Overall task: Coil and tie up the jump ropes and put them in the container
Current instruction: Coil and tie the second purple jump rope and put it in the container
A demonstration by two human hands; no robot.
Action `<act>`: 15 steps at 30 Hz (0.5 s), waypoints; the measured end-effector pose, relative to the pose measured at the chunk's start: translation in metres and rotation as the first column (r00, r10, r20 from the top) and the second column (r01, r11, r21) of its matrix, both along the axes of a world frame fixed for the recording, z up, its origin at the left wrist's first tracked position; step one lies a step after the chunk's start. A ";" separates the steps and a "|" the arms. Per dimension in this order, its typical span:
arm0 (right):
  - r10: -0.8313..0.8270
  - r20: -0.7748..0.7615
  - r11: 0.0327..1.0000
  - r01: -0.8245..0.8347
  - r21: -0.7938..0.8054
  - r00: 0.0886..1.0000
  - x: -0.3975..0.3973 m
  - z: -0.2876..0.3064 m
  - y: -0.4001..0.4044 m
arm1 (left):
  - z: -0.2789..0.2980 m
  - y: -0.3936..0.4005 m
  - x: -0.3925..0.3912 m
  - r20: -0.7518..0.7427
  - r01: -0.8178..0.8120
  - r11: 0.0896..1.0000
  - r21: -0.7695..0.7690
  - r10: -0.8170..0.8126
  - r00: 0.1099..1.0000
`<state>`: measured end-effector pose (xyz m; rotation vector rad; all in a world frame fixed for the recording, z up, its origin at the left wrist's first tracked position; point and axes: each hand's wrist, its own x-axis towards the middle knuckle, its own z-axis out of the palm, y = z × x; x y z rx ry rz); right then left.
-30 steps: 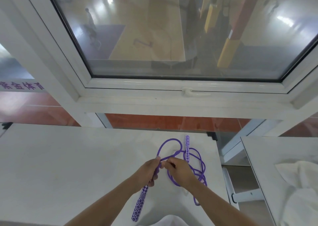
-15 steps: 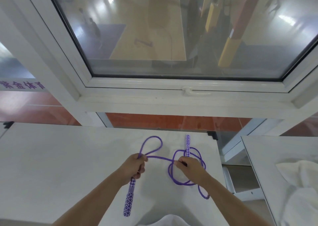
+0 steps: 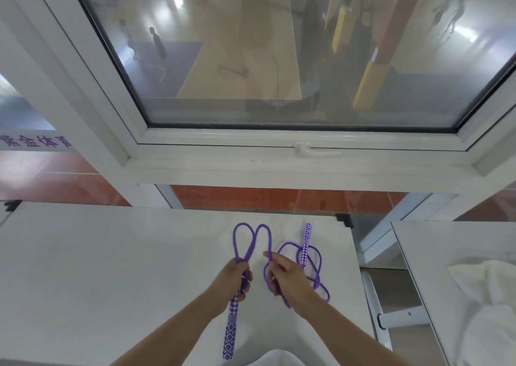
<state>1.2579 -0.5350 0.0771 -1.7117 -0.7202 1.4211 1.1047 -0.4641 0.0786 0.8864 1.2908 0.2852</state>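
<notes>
A purple jump rope (image 3: 317,259) lies on the white table (image 3: 111,268). My left hand (image 3: 233,280) grips one purple-and-white patterned handle (image 3: 230,329) together with two rope loops (image 3: 251,243) that stand up from the fist. My right hand (image 3: 284,277) pinches the rope just right of those loops, fingers pointing left. The second handle (image 3: 305,244) lies flat on the table beyond my right hand, amid loose loops. No container is in view.
A white cloth (image 3: 485,304) lies on a second white table (image 3: 413,254) to the right, across a narrow gap. A large white-framed window (image 3: 279,153) with a latch rises right behind the table's far edge.
My right hand has moved left toward my left hand, bringing rope with it. A second loop now stands beside the first above my left fist.
</notes>
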 end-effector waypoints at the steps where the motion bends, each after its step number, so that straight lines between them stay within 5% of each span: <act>1: 0.026 0.082 1.000 -0.027 0.002 0.996 -0.004 0.001 0.001 | 0.000 -0.006 0.006 -0.015 0.035 0.999 0.021 -0.035 0.999; 7: 0.268 0.497 0.952 -0.307 -0.003 0.826 -0.020 0.010 0.001 | 0.000 -0.029 0.025 0.001 -0.009 0.999 0.041 0.009 1.000; 10: 0.300 0.557 0.940 -0.341 -0.032 0.774 -0.021 0.009 0.000 | -0.002 -0.029 0.021 0.006 -0.001 0.997 0.079 0.001 1.000; 15: 0.296 0.473 0.934 -0.356 0.040 0.830 -0.014 0.005 -0.005 | -0.006 -0.024 0.014 0.014 -0.021 0.998 0.059 0.020 1.000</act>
